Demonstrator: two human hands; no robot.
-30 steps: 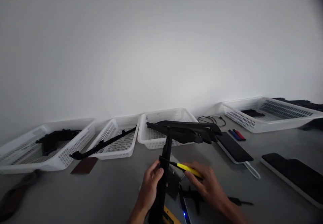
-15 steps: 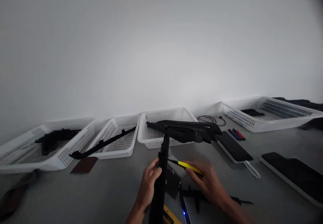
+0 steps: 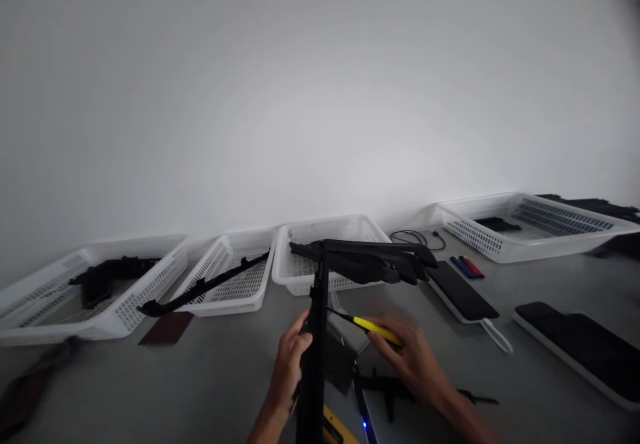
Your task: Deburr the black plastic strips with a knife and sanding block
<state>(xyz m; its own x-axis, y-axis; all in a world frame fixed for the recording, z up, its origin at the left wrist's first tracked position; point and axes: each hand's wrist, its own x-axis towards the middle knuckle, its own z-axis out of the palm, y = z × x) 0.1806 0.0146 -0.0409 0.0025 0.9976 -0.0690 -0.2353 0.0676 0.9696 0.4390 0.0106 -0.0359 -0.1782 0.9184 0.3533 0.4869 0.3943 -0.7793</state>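
Observation:
My left hand [image 3: 290, 361] is wrapped round a long black plastic part [image 3: 314, 364], which stands upright and runs off the lower edge of the view. In my right hand [image 3: 413, 354] is a slim yellow-handled tool [image 3: 376, 329] with a thin dark shaft. The shaft points left, and its tip is at the right side of the black part; whether it touches, I cannot tell. Under my right hand lies another thin black part [image 3: 387, 387]. A dark flat piece [image 3: 340, 364] and a pen-like tool with a blue light [image 3: 364, 412] are close to the held part.
Several white plastic baskets [image 3: 255, 301] line the wall, with black parts in or across them. Several black parts [image 3: 370, 261] rest over the middle basket. To the right lie a black pad [image 3: 463, 291] and a larger one [image 3: 580, 351]. A yellow tool [image 3: 339, 427] is at the bottom.
The long black part and my left hand have shifted slightly left. Its upper end now leans less to the right. My right hand holds the yellow-handled tool in nearly the same place.

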